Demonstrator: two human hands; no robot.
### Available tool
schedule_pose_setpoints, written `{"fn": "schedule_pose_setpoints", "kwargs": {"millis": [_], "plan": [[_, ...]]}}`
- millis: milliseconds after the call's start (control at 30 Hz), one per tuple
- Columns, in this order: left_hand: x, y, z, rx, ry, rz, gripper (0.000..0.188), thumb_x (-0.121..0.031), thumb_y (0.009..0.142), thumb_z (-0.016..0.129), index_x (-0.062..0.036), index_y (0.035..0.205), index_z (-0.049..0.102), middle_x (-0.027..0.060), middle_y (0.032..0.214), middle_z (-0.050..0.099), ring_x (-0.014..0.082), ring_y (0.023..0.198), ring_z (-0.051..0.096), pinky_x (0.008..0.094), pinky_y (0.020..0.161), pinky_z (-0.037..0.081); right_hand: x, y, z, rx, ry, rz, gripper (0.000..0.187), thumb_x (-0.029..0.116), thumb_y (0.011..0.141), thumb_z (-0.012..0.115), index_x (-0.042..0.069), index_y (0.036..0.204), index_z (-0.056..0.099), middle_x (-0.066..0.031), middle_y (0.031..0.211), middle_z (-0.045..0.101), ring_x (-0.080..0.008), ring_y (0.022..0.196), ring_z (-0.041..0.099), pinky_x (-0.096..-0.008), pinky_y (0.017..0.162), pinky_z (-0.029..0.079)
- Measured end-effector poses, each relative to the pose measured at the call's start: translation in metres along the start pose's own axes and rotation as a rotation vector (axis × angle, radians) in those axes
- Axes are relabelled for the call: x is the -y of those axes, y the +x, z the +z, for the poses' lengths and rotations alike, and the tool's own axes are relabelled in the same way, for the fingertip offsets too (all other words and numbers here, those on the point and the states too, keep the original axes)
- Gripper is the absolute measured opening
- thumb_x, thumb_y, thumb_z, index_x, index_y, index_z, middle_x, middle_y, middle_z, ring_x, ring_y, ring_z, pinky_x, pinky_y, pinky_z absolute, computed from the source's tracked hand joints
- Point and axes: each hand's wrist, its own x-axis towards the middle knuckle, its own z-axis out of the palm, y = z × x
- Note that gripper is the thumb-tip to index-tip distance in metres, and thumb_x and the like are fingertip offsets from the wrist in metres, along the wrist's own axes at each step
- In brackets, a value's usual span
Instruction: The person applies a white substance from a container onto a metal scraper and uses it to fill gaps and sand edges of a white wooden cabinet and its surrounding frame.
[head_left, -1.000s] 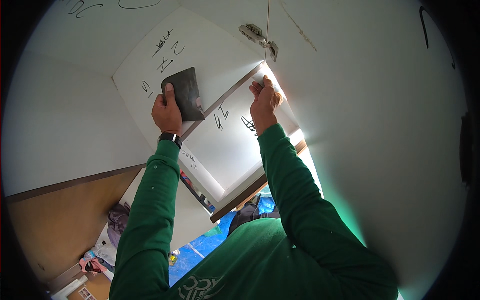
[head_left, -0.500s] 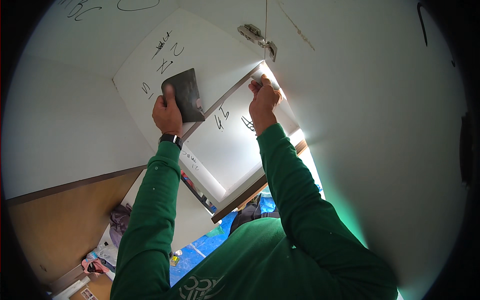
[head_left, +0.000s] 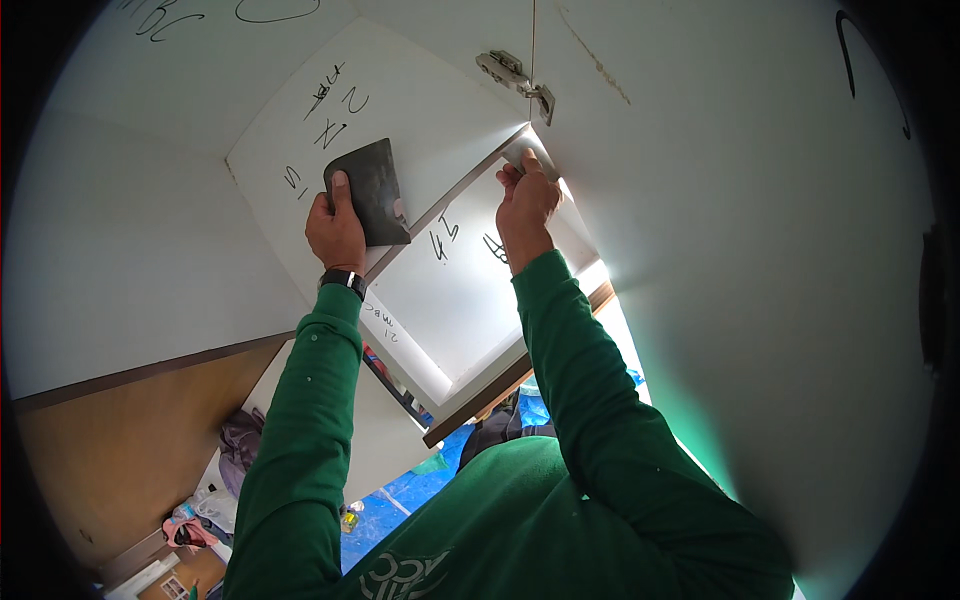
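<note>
My left hand (head_left: 337,230), with a dark band at the wrist, grips a thin dark grey plate (head_left: 368,190) with one rounded corner. The thumb lies on the plate's face, and a pale smudge shows near its right edge. My right hand (head_left: 528,203) reaches into the upper corner of a white open box-like compartment (head_left: 450,300). Pinched in its fingers is a small thin grey piece (head_left: 515,151), pressed against the inner surface there; the fingers partly hide it, so its kind is unclear. Bright light falls on that corner.
White cabinet panels with black handwriting surround my arms. A metal hinge (head_left: 515,80) juts out above the compartment, near a large white panel (head_left: 760,250) on the right. Brown-edged boards (head_left: 150,370) run at lower left. Below lie blue floor sheeting (head_left: 385,510) and piled cloth (head_left: 240,445).
My right hand has shifted very slightly at the corner, still pinching the grey piece. My left hand and the dark plate stay almost where they were.
</note>
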Motion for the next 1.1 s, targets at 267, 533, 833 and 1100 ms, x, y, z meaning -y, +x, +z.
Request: {"fn": "schedule_pose_setpoints", "kwargs": {"millis": [267, 533, 833, 1100], "plan": [[0.002, 0.001, 0.001, 0.004, -0.027, -0.011, 0.065, -0.059, 0.097, 0.062, 0.0009, 0.072, 0.056, 0.0078, 0.066, 0.057, 0.0207, 0.064, 0.047, 0.0372, 0.066, 0.044, 0.002, 0.007, -0.012, 0.177, 0.113, 0.066, 0.028, 0.012, 0.093, 0.072, -0.001, 0.109, 0.052, -0.0112, 0.094, 0.065, -0.0212, 0.073, 0.067, -0.0310, 0.060, 0.057], [0.005, 0.001, 0.002, 0.004, -0.066, -0.008, 0.065, -0.058, 0.097, 0.063, 0.0004, 0.071, 0.056, 0.0065, 0.066, 0.056, 0.0191, 0.064, 0.046, 0.0356, 0.066, 0.043, 0.005, 0.001, -0.009, 0.025, -0.003, 0.082, 0.024, 0.009, 0.095, 0.068, -0.004, 0.108, 0.053, -0.0150, 0.095, 0.066, -0.0220, 0.073, 0.067, -0.0330, 0.059, 0.058], [0.006, 0.003, 0.000, 0.006, -0.047, -0.023, 0.063, -0.057, 0.098, 0.063, 0.0010, 0.074, 0.059, 0.0071, 0.067, 0.058, 0.0202, 0.065, 0.048, 0.0359, 0.066, 0.044, 0.003, -0.003, -0.006, 0.096, 0.035, 0.058, 0.023, 0.010, 0.094, 0.070, -0.002, 0.108, 0.055, -0.0130, 0.097, 0.066, -0.0211, 0.072, 0.067, -0.0315, 0.059, 0.058], [0.002, 0.000, 0.003, -0.002, -0.050, 0.003, 0.061, -0.054, 0.099, 0.063, 0.0017, 0.073, 0.059, 0.0087, 0.068, 0.058, 0.0205, 0.066, 0.047, 0.0371, 0.066, 0.044, 0.006, 0.001, -0.014, 0.219, 0.109, 0.099, 0.026, 0.013, 0.094, 0.073, 0.003, 0.112, 0.057, -0.0099, 0.099, 0.067, -0.0225, 0.077, 0.066, -0.0339, 0.064, 0.056]]}}
